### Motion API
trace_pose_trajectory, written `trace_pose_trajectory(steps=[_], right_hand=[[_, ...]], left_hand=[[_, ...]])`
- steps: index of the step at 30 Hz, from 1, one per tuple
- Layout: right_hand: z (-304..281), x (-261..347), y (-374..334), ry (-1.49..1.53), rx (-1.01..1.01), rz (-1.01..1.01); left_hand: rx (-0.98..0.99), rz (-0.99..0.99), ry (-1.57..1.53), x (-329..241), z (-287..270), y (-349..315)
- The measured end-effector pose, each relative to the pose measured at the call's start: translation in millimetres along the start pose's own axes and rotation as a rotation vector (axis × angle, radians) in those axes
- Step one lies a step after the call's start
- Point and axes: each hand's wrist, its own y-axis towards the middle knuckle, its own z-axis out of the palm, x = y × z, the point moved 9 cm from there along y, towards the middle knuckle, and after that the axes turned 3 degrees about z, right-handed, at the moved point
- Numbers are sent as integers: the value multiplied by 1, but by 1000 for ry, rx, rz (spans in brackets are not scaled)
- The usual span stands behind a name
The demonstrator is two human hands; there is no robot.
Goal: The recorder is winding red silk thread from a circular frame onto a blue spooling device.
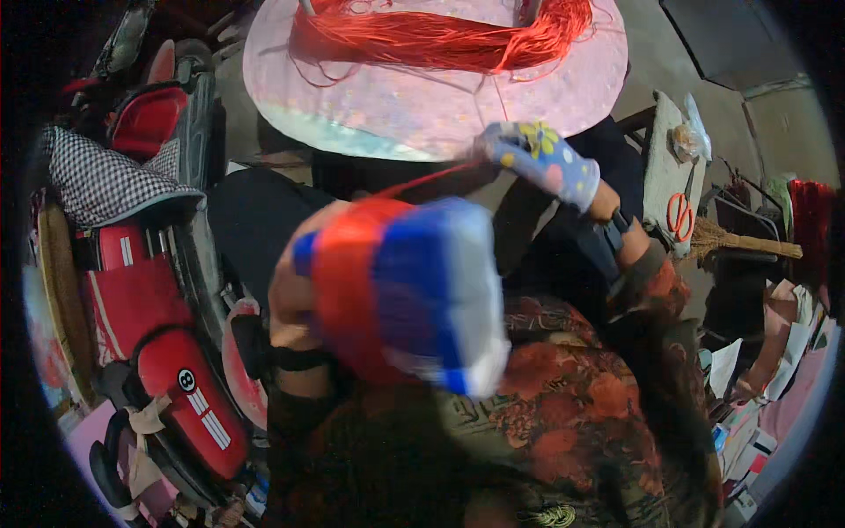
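Observation:
My left hand (292, 280) grips a blue and white block-shaped bundle (431, 286) from its left side. The bundle is blurred by motion, and my fingers are mostly hidden behind it. A wide band of red thread (348, 273) is wound about its left part. From there a strand runs up and right to my right hand (541, 163), which wears a patterned, flowered glove and is closed around the thread. Ahead of it, a loose skein of red thread (422, 42) lies on a round, pink-covered top (370, 114), stretched around two upright posts. A thin strand trails from the skein toward my glove.
A red and black ride-on vehicle (189, 396) with a checkered cloth (114, 180) stands at the left. Orange-handled scissors (679, 216) rest on a pale board (664, 167) at the right, next to a straw broom (748, 244). Papers (783, 352) are piled at the far right.

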Motion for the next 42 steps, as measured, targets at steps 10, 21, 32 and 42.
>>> trace_pose_trajectory(steps=[10,21,32,42], right_hand=[[78,37,-30,-307,225,-86],[43,73,25,-55,236,-67],[58,26,-18,40,120,6],[33,37,-29,-620,-71,-288]], left_hand=[[-746,160,-714,4,-44,-10],[-31,-363,-201,42,14,7],[-328,-85,-645,-10,4,-2],[-93,-60,-628,-11,32,-15]])
